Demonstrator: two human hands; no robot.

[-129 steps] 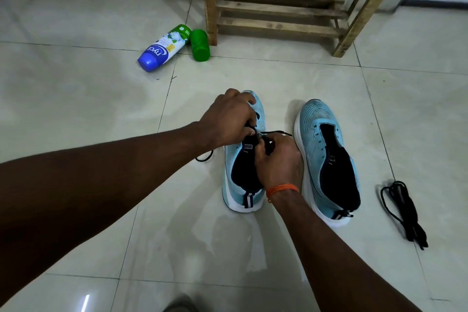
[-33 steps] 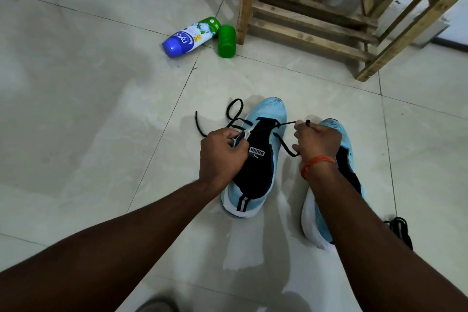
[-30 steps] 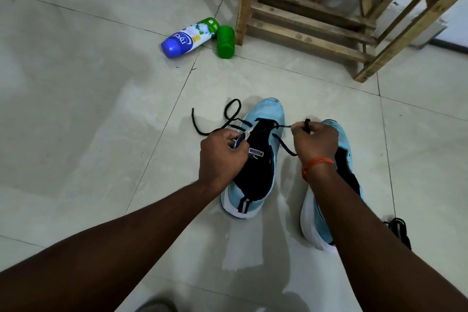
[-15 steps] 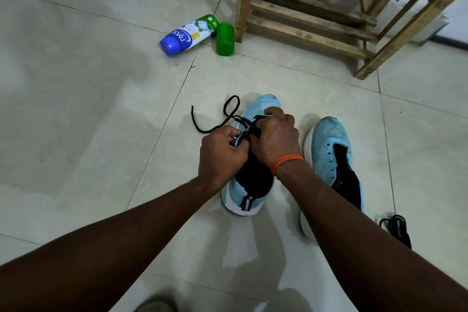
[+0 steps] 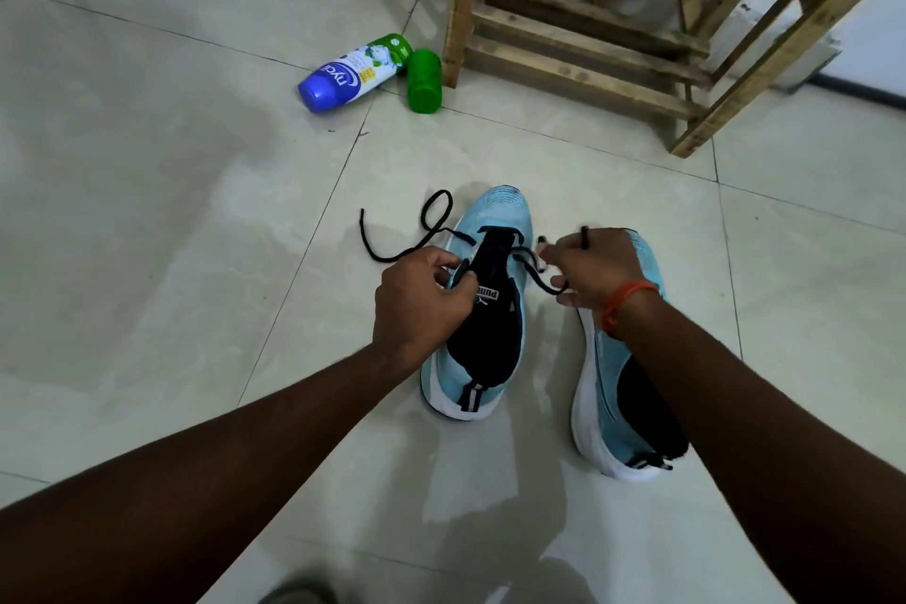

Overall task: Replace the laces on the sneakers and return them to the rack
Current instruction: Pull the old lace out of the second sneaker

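Two light-blue sneakers with black tongues stand on the tiled floor. The left sneaker (image 5: 495, 231) has a black lace (image 5: 392, 255) threaded through its upper eyelets. My left hand (image 5: 416, 299) pinches the lace at the sneaker's left edge beside the tongue; the loose end trails in a loop on the floor to the left. My right hand (image 5: 593, 265) grips the other lace end, drawn out to the right of the shoe. The right sneaker (image 5: 617, 412) sits partly under my right forearm and shows no lace.
A wooden rack (image 5: 578, 39) stands at the back by the wall. A blue-and-white bottle (image 5: 348, 74) lies on its side left of the rack, with a green cap (image 5: 424, 81) beside it.
My right hand has left the tongue and pulled the lace end out to the right, uncovering the tongue. The left hand stays at the shoe's left edge. The spare lace bundle is out of view.
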